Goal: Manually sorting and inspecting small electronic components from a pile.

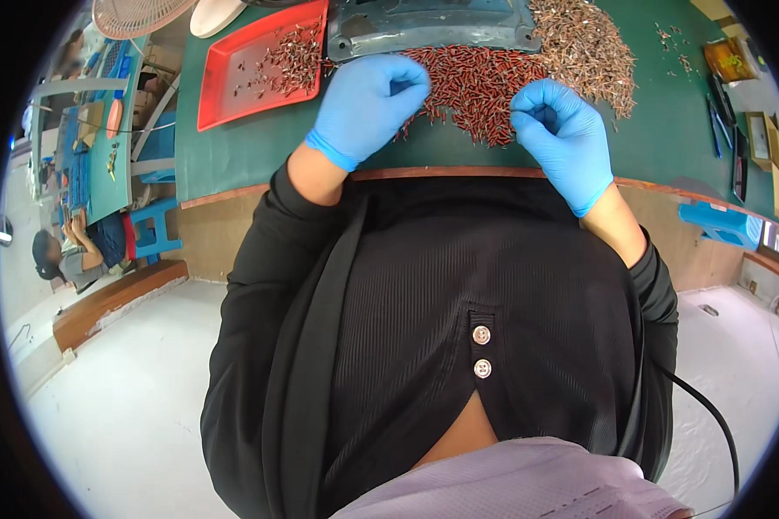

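While both blue-gloved hands pinch at small pieces, the left hand (368, 104) and right hand (563, 130) work the near edge of the red-brown pile (476, 86), a red tray (251, 73) lying within the left hand's reach for sorted pieces.

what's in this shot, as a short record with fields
surface: green table
left hand: blue glove, fingers curled at the edge of the red pile
right hand: blue glove, fingertips pinched at the same pile; any piece in them is too small to tell
brown pile: right of the red pile, touching it
red tray: left, a few small pieces inside
grey plate: behind the piles
background: another person seated far left
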